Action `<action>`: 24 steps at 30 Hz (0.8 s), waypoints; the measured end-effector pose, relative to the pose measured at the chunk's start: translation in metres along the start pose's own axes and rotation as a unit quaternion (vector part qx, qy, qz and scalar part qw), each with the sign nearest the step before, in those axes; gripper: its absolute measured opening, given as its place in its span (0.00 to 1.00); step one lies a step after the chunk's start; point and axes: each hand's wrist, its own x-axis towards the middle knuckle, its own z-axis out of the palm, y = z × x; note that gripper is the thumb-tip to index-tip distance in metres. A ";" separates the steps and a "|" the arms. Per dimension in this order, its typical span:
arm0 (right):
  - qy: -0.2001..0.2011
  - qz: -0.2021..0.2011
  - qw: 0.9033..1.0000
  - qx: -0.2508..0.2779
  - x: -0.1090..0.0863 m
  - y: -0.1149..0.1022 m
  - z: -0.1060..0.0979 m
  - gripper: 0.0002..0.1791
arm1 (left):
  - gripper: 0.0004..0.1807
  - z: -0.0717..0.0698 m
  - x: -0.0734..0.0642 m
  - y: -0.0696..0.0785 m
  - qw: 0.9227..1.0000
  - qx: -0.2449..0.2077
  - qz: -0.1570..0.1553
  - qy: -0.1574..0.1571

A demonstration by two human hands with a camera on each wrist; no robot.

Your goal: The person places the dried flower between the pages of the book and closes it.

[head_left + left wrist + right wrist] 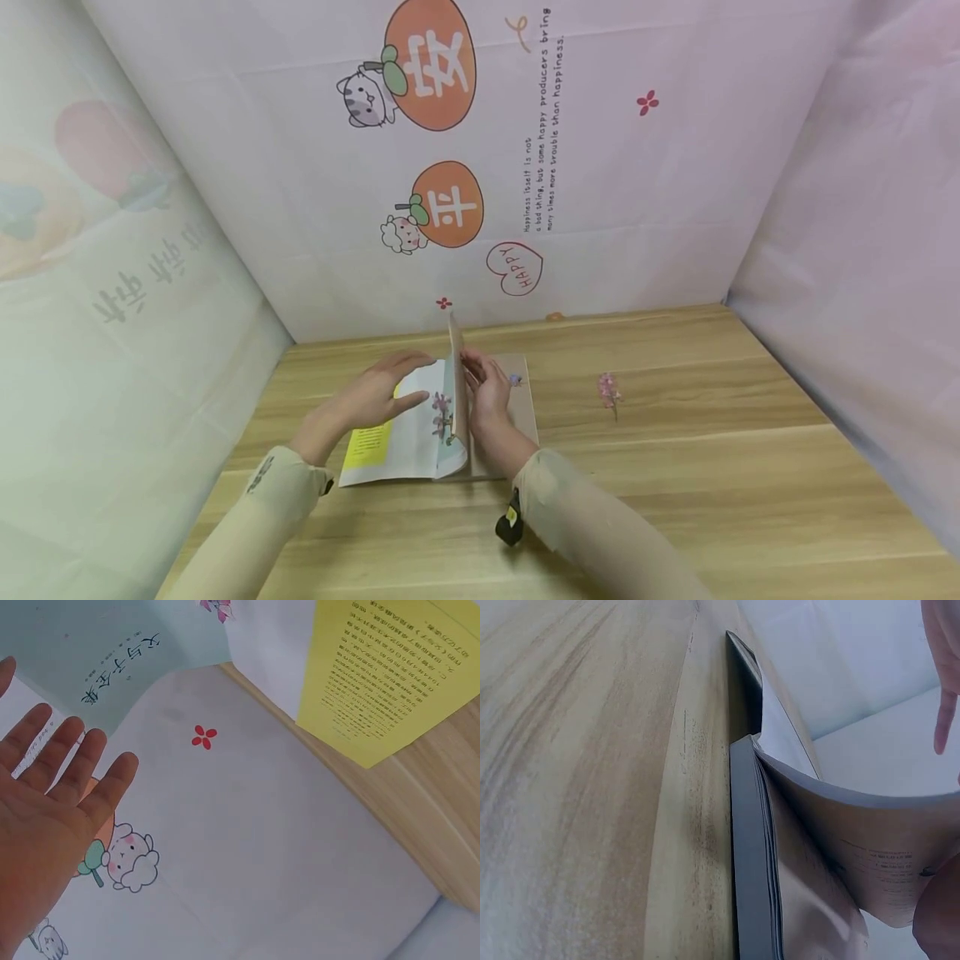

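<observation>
The open book (pixel 416 454) lies on the wooden table (pixel 675 483), between the 2 hands, with a page (pixel 460 392) standing nearly upright. The left hand (pixel 375 402) holds nothing, its fingers straight and spread; from their tips the raised page is at 3 o'clock. From its thumb, pink blossoms (pixel 441 415) on the book are at about 4 o'clock. The right hand (pixel 489 404) has loosely bent fingers just beside the page, which is at 9 o'clock from them; whether they press it I cannot tell. A small blue flower (pixel 515 380) is at 2 o'clock from that hand, and a pink sprig (pixel 608 393) lies on the table at 3 o'clock from the book

The right wrist view cuts off most of both hands; print on the yellow panel (pixel 371 446) is too small to read
</observation>
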 end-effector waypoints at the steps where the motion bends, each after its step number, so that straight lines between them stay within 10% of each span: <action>1: 0.000 0.001 1.000 -0.001 0.000 0.000 0.001 0.21 | 0.33 -0.001 0.001 0.000 1.000 -0.002 0.003 0.005; 24: -0.028 0.014 0.999 -0.025 -0.005 -0.003 0.003 0.21 | 0.27 -0.003 0.015 0.011 0.999 0.005 0.049 0.015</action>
